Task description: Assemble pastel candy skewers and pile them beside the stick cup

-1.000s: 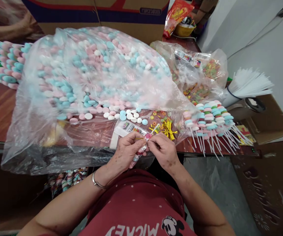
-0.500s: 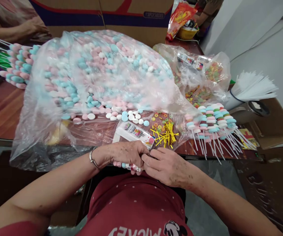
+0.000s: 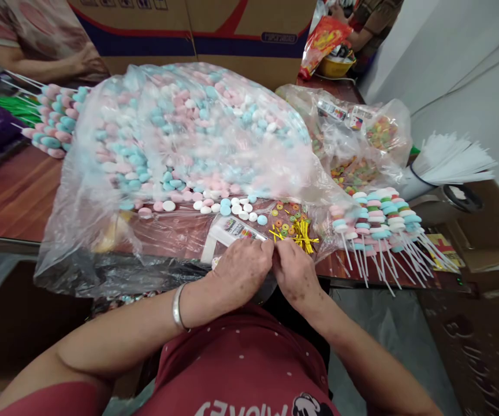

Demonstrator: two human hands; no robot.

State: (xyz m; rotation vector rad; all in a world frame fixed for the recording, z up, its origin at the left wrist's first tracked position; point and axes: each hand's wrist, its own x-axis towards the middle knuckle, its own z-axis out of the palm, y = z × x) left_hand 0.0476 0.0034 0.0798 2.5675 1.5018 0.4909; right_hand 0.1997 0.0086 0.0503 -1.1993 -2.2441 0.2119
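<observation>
My left hand and my right hand meet at the table's front edge, fingers curled and pinched together. What they grip is hidden under them; I cannot make it out. Just beyond the fingertips lie a heap of gold twist ties, small coloured ring candies and a flat stack of printed clear sleeves. Behind them a big clear bag bulges with pink, blue and white candy discs. To the right lies a pile of finished candy skewers on white sticks.
A smaller bag of coloured ring candies and a cup of white sticks stand at the right. More skewers lie far left beside another person's arm. Cardboard boxes line the back; the wooden table ends at my lap.
Both hands dropped toward my lap half a second ago with a candy skewer in them, then came back up to the table edge near the gold ties. The camera tilted slightly.
</observation>
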